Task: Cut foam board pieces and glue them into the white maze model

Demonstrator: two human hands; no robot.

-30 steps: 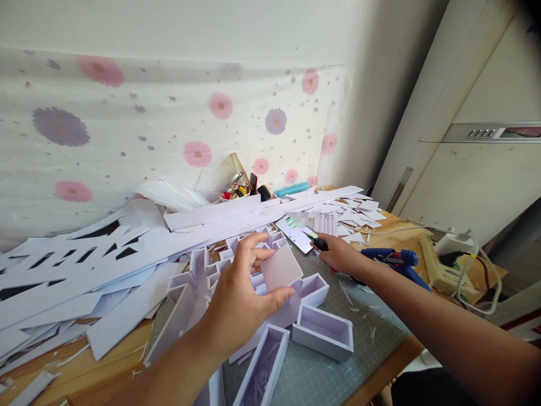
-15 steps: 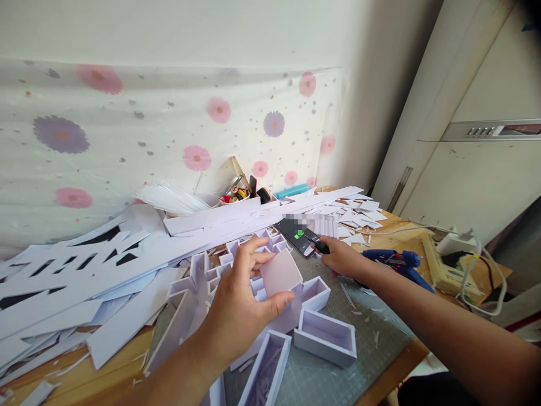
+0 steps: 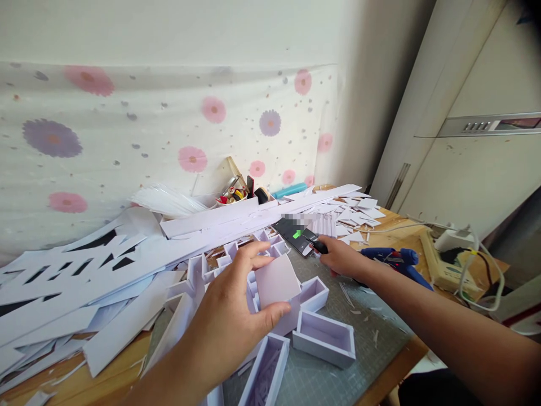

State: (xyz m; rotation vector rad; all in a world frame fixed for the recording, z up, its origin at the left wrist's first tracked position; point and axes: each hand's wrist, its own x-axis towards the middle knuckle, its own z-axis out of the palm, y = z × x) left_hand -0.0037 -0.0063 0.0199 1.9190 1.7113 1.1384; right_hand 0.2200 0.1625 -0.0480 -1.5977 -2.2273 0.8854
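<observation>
My left hand (image 3: 243, 299) grips a small white foam-board piece (image 3: 276, 282) between thumb and fingers, tilted above the white partitioned model. My right hand (image 3: 338, 256) is closed around a black-handled tool (image 3: 319, 246); its thin tip lies over the dark phone (image 3: 291, 234), and its exact kind is not clear. Below the held piece stand white box compartments (image 3: 196, 270). To their right are two small open boxes, one (image 3: 314, 294) beside the other (image 3: 325, 338). A longer open box (image 3: 266, 369) nearer me holds thin white strips.
Cut white sheets (image 3: 84, 282) cover the left side. A green cutting mat (image 3: 367, 349) lies under the boxes. A blue glue gun (image 3: 399, 262) and a power strip (image 3: 443, 265) with cables are on the right. White scraps (image 3: 350, 214) and a tool container (image 3: 234, 194) sit behind.
The view has shifted slightly. My left hand tilts the white piece a little more upright; my right hand stays by the phone with the black-handled tool.
</observation>
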